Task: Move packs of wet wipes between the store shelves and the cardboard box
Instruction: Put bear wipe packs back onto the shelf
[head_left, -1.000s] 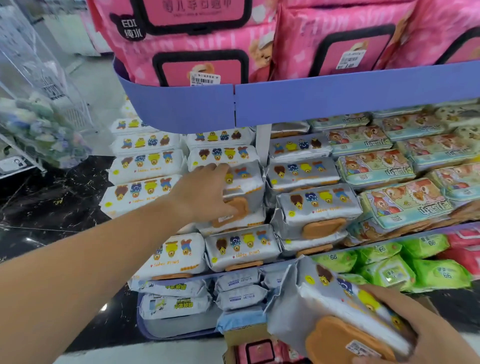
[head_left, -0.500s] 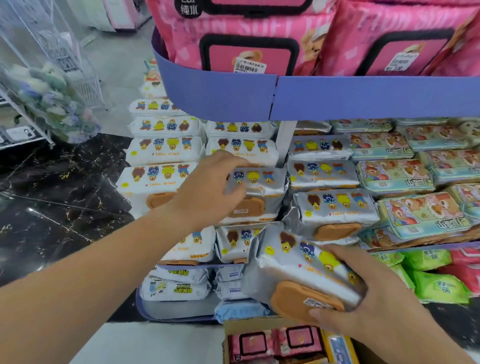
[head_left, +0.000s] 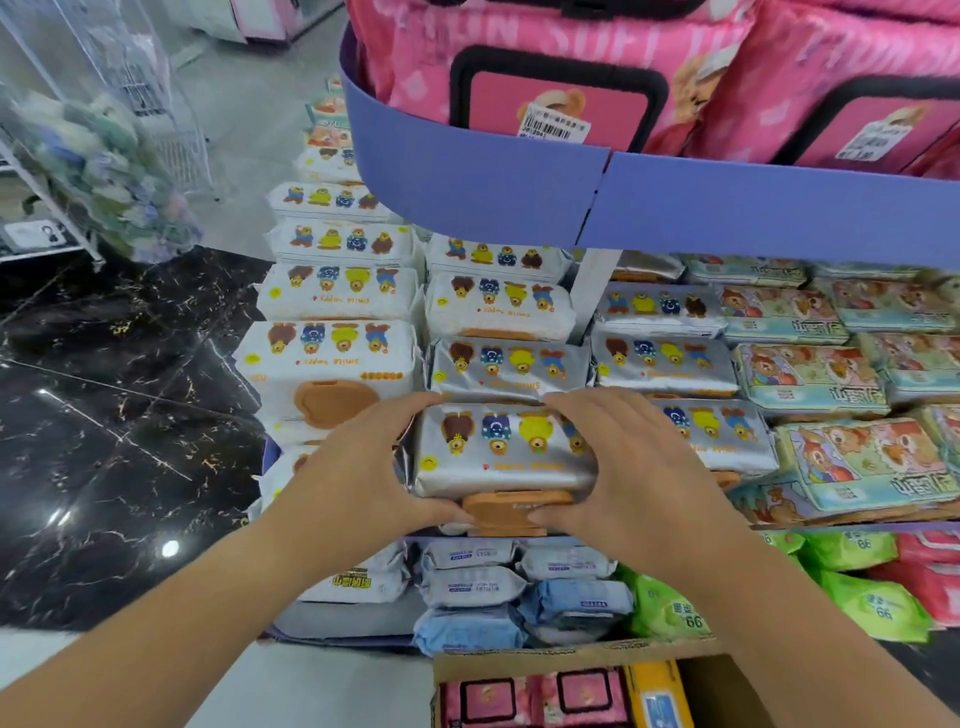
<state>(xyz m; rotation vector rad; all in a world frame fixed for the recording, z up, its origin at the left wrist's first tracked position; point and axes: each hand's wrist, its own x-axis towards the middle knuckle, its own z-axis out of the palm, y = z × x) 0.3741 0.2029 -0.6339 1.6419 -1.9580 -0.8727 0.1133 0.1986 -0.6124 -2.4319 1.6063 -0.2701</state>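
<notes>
Pink packs (head_left: 535, 701) lie in the cardboard box (head_left: 519, 656) nearest me, so I judge plenty remains to move. My left hand (head_left: 363, 467) and right hand (head_left: 634, 467) clasp the ends of a crinkly silver pack (head_left: 498, 452), rigid orange lid (head_left: 511, 506) facing me, atop the front stack on the shelf (head_left: 857, 526); pillowy matching packs (head_left: 509, 366) line up behind

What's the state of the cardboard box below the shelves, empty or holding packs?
Holding packs: two pink packs and a yellow pack lie inside the cardboard box; its right part looks bare.
</notes>
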